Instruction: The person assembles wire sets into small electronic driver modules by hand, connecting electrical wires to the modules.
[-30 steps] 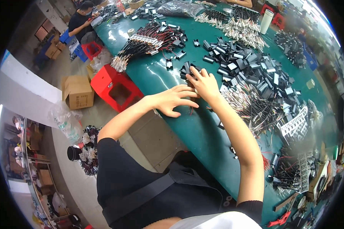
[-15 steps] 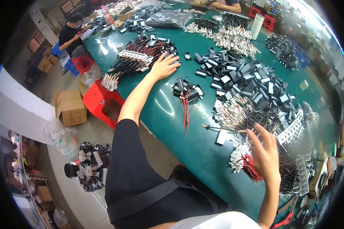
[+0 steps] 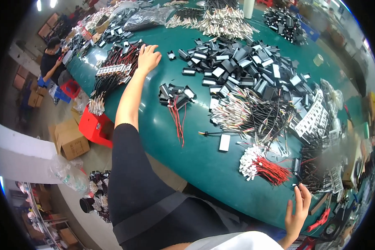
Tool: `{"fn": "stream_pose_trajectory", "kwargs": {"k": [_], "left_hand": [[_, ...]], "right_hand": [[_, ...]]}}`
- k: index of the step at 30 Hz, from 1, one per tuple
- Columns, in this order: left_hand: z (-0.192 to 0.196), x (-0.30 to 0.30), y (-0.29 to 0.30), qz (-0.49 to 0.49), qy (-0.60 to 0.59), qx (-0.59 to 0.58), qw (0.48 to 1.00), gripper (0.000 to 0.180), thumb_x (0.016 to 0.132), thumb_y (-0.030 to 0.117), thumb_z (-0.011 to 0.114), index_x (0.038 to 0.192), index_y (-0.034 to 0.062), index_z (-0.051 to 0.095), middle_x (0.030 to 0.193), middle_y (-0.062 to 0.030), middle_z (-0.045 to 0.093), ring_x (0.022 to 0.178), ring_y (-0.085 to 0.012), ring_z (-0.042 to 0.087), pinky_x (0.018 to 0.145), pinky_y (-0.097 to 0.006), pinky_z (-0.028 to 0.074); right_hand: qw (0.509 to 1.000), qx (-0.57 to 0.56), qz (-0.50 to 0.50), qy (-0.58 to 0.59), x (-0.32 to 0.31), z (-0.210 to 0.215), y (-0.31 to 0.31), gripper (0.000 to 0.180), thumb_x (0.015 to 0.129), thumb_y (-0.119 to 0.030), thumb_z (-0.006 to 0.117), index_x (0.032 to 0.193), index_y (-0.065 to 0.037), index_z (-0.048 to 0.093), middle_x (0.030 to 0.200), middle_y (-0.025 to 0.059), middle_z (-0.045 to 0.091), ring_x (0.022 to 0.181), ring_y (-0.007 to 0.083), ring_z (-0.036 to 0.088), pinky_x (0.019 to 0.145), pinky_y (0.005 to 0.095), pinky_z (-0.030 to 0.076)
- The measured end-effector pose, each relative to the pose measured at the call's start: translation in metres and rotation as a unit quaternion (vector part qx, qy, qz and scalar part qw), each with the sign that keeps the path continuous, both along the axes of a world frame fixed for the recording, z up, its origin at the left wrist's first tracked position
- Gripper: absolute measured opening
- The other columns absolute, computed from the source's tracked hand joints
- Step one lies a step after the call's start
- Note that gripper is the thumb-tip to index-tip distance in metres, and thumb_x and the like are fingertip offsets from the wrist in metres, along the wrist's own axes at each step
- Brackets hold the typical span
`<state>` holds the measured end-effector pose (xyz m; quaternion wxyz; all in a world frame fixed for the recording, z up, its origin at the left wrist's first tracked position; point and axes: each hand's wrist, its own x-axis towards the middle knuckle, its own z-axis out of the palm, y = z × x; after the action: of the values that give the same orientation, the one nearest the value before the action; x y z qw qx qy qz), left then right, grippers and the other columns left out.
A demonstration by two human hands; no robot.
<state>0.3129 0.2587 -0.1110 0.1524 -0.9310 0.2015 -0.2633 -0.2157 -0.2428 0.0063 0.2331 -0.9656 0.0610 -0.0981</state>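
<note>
Nearest: R hand (image 3: 296,216) at lower R, over near edge of green surface (image 3: 187,168); fingers apart, thumb clear of the others, nothing seen held. Fingertips next to a small blk/wht part (image 3: 295,184); contact can't be confirmed. Red-handled tool (image 3: 319,220) to its R, partly out of focus.

Just beyond: red-wire bundle w/ wht connectors (image 3: 273,170), wht rectangular block (image 3: 224,142), one blk cable (image 3: 218,133) w/ stripped-looking colored ends, then loose cable pile (image 3: 250,112).

Mid surface: small cluster of blk housings (image 3: 168,92) w/ red leads trailing toward wearer, set apart from the rest. Behind, R: big pile of loose blk housings (image 3: 237,62).

L hand (image 3: 149,60), arm extended, at R edge of wired bundle w/ wht strip (image 3: 112,70); fingers slightly apart, no grip seen; touch unclear.

Progress (judged from layout): wired bundle + small cluster look at least part done; loose housings, cables, red wires look left over, lots of them. Exact count n/a.

Far: more cable bundles (image 3: 223,21), co-worker (image 3: 52,62) at far L.

Hidden/unclear: L palm side, R wrist cut by wht cloth (image 3: 237,241), R-side clutter blurry, far bundles cropped at top.
</note>
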Motion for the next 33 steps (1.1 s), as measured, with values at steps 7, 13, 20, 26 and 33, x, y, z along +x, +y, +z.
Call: {"fn": "stream_pose_trajectory", "kwargs": {"k": [7,13,20,26,33], "left_hand": [[0.003,0.025,-0.053,-0.028,0.264,-0.079,0.961,0.027,0.077,0.025,0.064,0.098,0.0079,0.065,0.107,-0.0130,0.057,0.099,-0.0316,0.057,0.084,-0.040,0.049],[0.121,-0.028,-0.125,-0.292,0.056,-0.233,0.926,0.017,0.071,0.023,0.066,0.070,0.0069,0.060,0.077,-0.0117,0.057,0.081,-0.0313,0.055,0.073,-0.040,0.043],[0.135,-0.244,-0.255,-0.396,0.332,-0.594,0.617,0.017,0.088,0.014,0.062,0.094,0.0009,0.054,0.096,-0.0063,0.059,0.077,-0.0111,0.056,0.072,-0.024,0.047],[0.085,-0.266,-0.271,-0.392,0.315,-0.711,0.492,0.029,0.088,0.024,0.065,0.097,0.0030,0.047,0.091,-0.0088,0.058,0.068,-0.0098,0.057,0.054,-0.020,0.045],[0.058,-0.257,-0.260,-0.344,0.288,-0.801,0.397,0.018,0.089,0.012,0.046,0.101,-0.0007,0.052,0.091,-0.0082,0.056,0.059,-0.0065,0.044,0.050,-0.020,0.037]], "right_hand": [[0.986,0.016,0.156,-0.060,0.048,0.002,0.013,0.044,0.072,0.008,0.061,0.115,0.000,0.059,0.111,0.0167,0.058,0.095,0.0311,0.059,0.082,0.0367,0.047],[0.954,-0.009,0.288,-0.079,0.093,-0.008,0.043,0.036,0.069,0.004,0.064,0.105,-0.001,0.062,0.091,0.0093,0.061,0.078,0.0249,0.057,0.066,0.0343,0.044],[0.932,-0.180,0.293,-0.119,0.154,-0.065,0.115,0.024,0.072,-0.012,0.058,0.095,-0.004,0.063,0.079,0.0052,0.054,0.081,0.0203,0.054,0.069,0.0327,0.041],[0.936,-0.228,0.233,-0.132,0.196,-0.071,0.113,0.016,0.073,-0.011,0.058,0.088,-0.008,0.058,0.083,0.0059,0.052,0.083,0.0211,0.054,0.069,0.0346,0.042],[0.950,-0.148,0.253,-0.105,0.201,-0.066,0.087,0.012,0.071,-0.008,0.058,0.083,-0.004,0.059,0.084,0.0093,0.054,0.082,0.0254,0.058,0.068,0.0369,0.046]]}}
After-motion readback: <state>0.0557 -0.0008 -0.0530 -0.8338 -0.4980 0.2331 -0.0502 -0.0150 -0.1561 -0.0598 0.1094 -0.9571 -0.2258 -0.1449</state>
